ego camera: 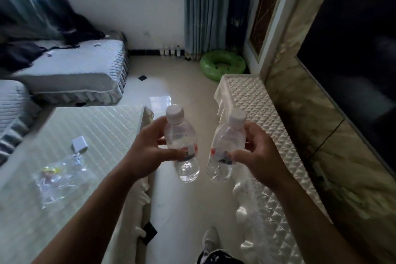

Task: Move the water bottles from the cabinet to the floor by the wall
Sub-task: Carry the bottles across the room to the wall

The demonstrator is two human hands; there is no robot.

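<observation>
While the left bottle point(182, 141) is clasped in the curled left hand point(147, 150) and the right bottle point(226, 146) in the right hand point(259, 156), well short of the wall point(132, 17), either could be dropped from what seems a fingertip hold.

The left bottle point(182, 146) and right bottle point(225, 148), clear with white caps, are held in the air, bases closer than caps. Small bottles point(171, 50) stand by the wall point(139, 21).
</observation>
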